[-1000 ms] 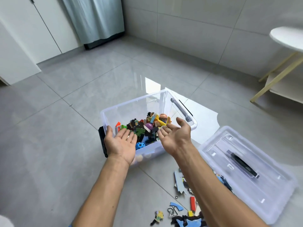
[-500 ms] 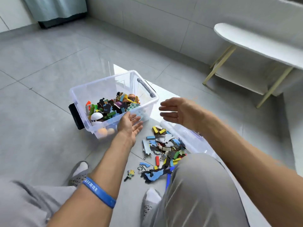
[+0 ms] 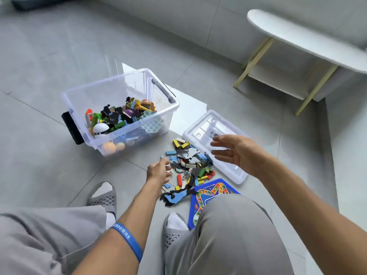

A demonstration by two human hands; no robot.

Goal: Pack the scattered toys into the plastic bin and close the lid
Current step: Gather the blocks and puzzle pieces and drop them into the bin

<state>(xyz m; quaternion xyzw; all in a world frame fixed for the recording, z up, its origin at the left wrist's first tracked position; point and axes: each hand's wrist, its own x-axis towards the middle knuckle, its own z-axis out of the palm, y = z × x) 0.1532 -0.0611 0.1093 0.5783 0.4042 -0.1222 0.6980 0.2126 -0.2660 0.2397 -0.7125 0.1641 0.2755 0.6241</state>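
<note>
A clear plastic bin (image 3: 79,100) with black handles stands open on the floor, partly filled with mixed toys (image 3: 121,115). Its clear lid (image 3: 208,126) lies flat to the right. Between them sits a pile of small coloured blocks and puzzle pieces (image 3: 190,165). A blue board-game tray (image 3: 208,193) lies just below the pile, partly under my knee. My left hand (image 3: 158,171) is low at the pile's left edge, fingers apart and empty. My right hand (image 3: 236,153) hovers open above the pile's right side and the lid's near edge.
My knees and grey slippers (image 3: 103,197) fill the bottom of the view. A white table with pale yellow legs (image 3: 297,38) stands at the back right by the wall. Grey floor tiles stretch to the left of the bin.
Both hands left the bin empty and came back and right to the toy pile. My view tilted down, bringing my knees and the blue tray into sight.
</note>
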